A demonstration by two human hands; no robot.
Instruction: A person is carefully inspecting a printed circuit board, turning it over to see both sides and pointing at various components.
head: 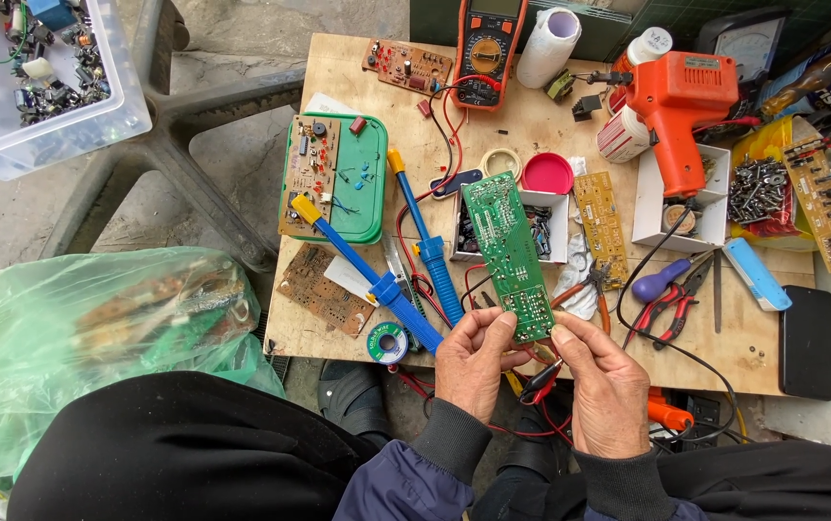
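On the cluttered plywood bench, set over a bare concrete floor, I see a multimeter, an orange soldering gun, blue desoldering pumps and a green plastic bag to the left. My left hand and right hand rise palms inward, fingers pinching the near end of a long green circuit board, tilted above the bench edge.

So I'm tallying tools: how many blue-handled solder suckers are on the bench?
2. One solder sucker lies slanted beside the green tray; the other lies just right of it, nearer the held green board. More may hide under clutter.
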